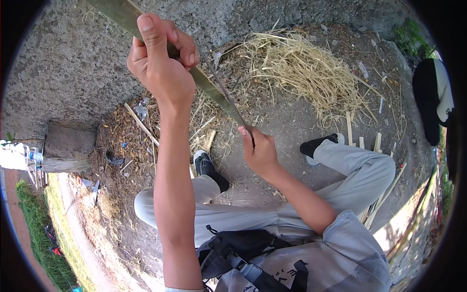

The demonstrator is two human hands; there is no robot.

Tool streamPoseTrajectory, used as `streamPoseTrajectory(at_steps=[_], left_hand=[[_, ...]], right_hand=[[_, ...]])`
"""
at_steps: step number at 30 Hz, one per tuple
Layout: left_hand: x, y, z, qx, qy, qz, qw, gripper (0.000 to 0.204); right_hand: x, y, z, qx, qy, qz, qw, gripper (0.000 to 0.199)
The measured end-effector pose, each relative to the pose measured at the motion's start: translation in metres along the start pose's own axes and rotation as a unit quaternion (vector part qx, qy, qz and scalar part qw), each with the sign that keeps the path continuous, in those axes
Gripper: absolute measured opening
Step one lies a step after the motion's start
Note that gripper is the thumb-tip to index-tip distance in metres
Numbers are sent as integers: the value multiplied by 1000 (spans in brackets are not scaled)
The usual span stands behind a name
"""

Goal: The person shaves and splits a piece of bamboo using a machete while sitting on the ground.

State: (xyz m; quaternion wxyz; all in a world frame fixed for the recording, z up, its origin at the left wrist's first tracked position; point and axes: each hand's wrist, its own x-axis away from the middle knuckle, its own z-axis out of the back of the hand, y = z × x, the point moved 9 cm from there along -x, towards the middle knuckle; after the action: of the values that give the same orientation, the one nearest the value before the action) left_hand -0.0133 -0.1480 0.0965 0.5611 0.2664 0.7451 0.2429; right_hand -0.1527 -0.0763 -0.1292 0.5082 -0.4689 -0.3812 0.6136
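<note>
A long, flat green bamboo strip (210, 88) slants from the top left down to the right, in front of my body. My left hand (163, 68) is closed around its upper part, thumb lying along the outer side. Lower down, my right hand (261, 152) is closed where the strip's narrow end meets the fingers. Beside the strip runs a thin dark sliver (217, 77) that reaches the same hand; whether it is a blade or a split-off layer, I cannot tell.
A heap of pale shavings (311, 73) lies on the dirt ahead, near a rough concrete wall (82, 63). A grey block (70, 143) and a plastic bottle (34, 155) stand at left. Pale bamboo pieces (377, 143) lie by my right leg. A black-and-white object (430, 100) is at far right.
</note>
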Motion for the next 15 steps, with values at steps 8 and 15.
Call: streamPoseTrajectory(at_steps=[8,15], left_hand=[[6,-5,-5,-2,5,-4,1000,43],[-9,-2,6,-24,15,-8,1000,43]], right_hand=[[15,172,-37,218,-127,-146,957,38],[-3,17,-6,33,-63,-69,995,34]])
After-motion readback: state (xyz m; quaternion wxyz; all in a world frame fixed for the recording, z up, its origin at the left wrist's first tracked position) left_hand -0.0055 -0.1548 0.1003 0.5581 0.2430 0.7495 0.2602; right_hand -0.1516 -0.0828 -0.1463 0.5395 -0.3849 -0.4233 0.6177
